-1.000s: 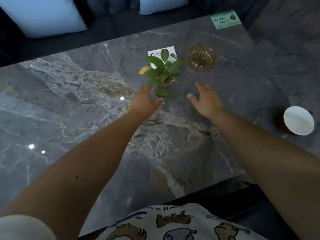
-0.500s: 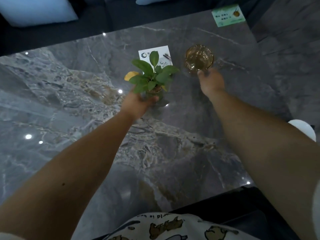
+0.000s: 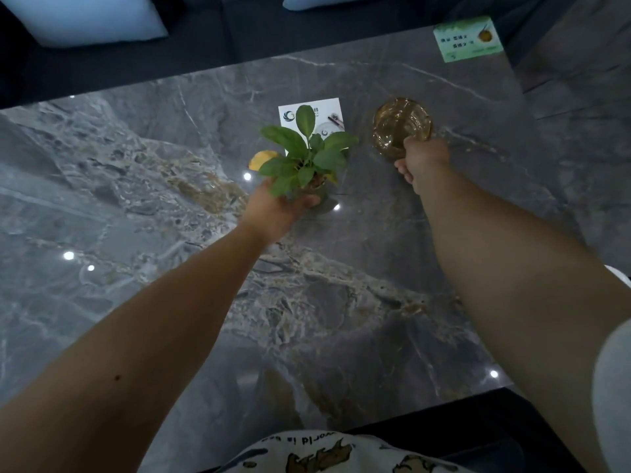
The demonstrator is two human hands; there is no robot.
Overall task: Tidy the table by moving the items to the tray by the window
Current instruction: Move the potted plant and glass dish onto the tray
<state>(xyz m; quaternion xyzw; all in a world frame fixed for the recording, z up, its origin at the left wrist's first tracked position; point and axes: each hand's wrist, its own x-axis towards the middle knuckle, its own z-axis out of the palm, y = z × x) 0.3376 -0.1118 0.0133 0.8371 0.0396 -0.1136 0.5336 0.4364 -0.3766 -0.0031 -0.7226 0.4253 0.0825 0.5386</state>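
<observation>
Head view: a small plant with broad green leaves and one yellow leaf sits in a clear glass pot, gripped by the left hand over the grey marble counter. The right hand pinches the amber glass ashtray. A white card lies just behind the plant; a green card lies at the far corner.

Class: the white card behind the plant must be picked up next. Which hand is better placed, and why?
Neither is free. The left hand grips the plant; the right hand grips the amber glass dish. The left is slightly better placed, since the white card lies just beyond its plant.
</observation>
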